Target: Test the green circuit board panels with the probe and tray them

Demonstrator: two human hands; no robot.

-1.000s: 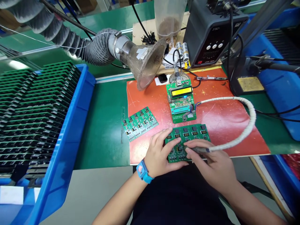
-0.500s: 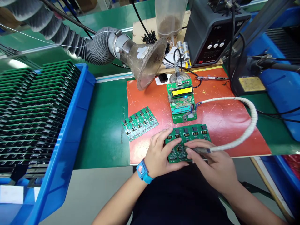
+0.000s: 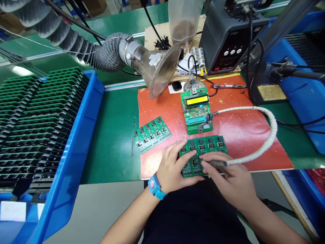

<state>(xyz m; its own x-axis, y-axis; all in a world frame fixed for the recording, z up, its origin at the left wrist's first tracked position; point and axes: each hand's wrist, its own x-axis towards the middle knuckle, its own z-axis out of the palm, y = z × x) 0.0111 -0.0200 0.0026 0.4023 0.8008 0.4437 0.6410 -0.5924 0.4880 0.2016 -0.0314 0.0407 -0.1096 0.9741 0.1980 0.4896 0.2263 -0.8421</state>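
A green circuit board (image 3: 206, 142) with a row of small digit displays lies at the front of the orange mat. My left hand (image 3: 175, 166), with a blue watch at the wrist, grips its left part, fingers on top and thumb along the near edge. Pinched in my right hand (image 3: 232, 179) is a pen-like probe (image 3: 217, 163), its tip over the board's middle; whether it touches is hidden by my fingers. A white wrapped cable (image 3: 273, 132) runs from the probe to a programmer board (image 3: 198, 113) with a lit yellow screen.
A second circuit board (image 3: 152, 134) lies to the left. Further left, a blue bin (image 3: 76, 135) holds stacked boards. Above the mat (image 3: 154, 166) hangs a fume extractor funnel (image 3: 159, 69). A soldering station (image 3: 228, 44) stands behind, with tweezers (image 3: 228, 86) before it.
The view has shifted very slightly. Both hands, the board and the probe keep the same places.
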